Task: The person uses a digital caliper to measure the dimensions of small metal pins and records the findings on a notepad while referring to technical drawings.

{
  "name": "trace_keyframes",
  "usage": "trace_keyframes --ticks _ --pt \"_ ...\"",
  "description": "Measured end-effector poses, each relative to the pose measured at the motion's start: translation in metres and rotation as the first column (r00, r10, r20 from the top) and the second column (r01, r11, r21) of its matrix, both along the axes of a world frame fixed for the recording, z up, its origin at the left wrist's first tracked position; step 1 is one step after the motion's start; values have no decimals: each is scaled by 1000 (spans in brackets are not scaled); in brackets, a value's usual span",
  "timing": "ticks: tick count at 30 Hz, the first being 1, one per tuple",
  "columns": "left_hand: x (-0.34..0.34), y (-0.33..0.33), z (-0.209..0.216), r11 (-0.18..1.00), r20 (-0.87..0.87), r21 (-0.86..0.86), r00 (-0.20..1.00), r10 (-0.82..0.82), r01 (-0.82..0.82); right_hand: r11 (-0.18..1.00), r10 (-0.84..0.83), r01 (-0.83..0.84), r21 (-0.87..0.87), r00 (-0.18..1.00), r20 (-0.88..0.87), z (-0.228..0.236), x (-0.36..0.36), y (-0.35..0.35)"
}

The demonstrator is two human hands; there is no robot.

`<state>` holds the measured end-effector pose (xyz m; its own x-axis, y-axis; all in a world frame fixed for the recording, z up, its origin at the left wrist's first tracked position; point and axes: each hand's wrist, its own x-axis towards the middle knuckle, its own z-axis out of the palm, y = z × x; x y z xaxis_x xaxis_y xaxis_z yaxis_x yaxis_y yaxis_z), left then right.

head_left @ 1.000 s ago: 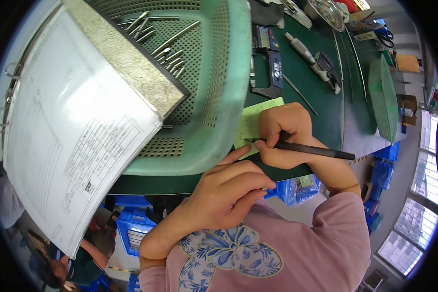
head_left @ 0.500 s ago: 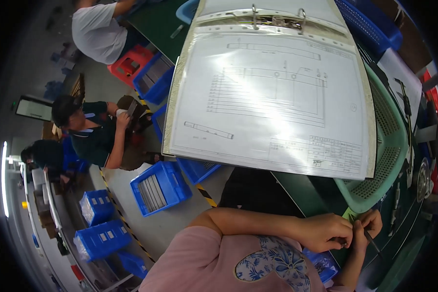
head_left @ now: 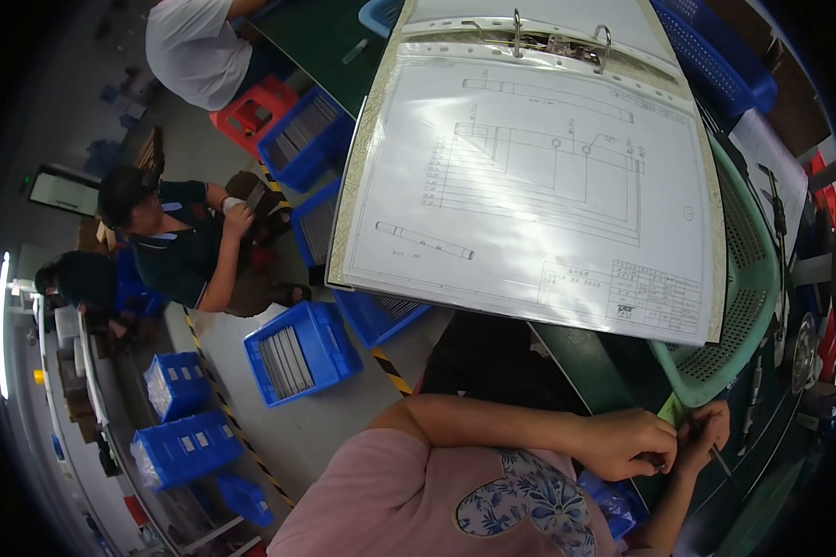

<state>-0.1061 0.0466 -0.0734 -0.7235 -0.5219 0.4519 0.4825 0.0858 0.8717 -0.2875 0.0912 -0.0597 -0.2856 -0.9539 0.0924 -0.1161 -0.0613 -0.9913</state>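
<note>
Low on the right, my two hands are close together near the green-topped workbench. My left hand (head_left: 630,443) has its fingers curled in, and what they hold, if anything, is hidden. My right hand (head_left: 706,433) is closed on a thin dark rod (head_left: 722,461), whose end sticks out below the fingers. A small light-green piece (head_left: 669,408) shows just behind the hands, by the basket's near end. Above them a ring binder (head_left: 539,186) is spread with a technical drawing in a shiny clear sleeve.
A green perforated basket (head_left: 720,367) sits right of the binder, with a caliper (head_left: 776,209) beyond it. Blue bins (head_left: 330,339) of grey strips stand on the floor to the left. A co-worker in a dark shirt (head_left: 181,237) sits there; another wears white (head_left: 195,51).
The view has shifted slightly, so the binder sits a little farther right. Both hands stay close together in almost the same pose.
</note>
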Motion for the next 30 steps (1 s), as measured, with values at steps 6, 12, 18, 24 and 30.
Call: trace_keyframes --ticks 6,12,18,24,30 --pt "1 -1 1 1000 6 8 1000 -6 6 996 -38 53 67 978 -207 0 5 -2" --pt "0 0 1 1000 -13 0 1000 4 -4 998 47 -40 41 979 -200 1 0 -1" --pt "0 0 0 999 -12 -30 1000 22 -22 998 60 -52 43 973 -222 -1 -3 0" --pt "-2 1 -4 999 -11 -31 1000 25 -26 996 91 -89 19 963 -254 -2 -7 2" --pt "1 -1 0 1000 41 -4 999 -14 14 994 103 -110 -14 963 -248 1 -1 -2"
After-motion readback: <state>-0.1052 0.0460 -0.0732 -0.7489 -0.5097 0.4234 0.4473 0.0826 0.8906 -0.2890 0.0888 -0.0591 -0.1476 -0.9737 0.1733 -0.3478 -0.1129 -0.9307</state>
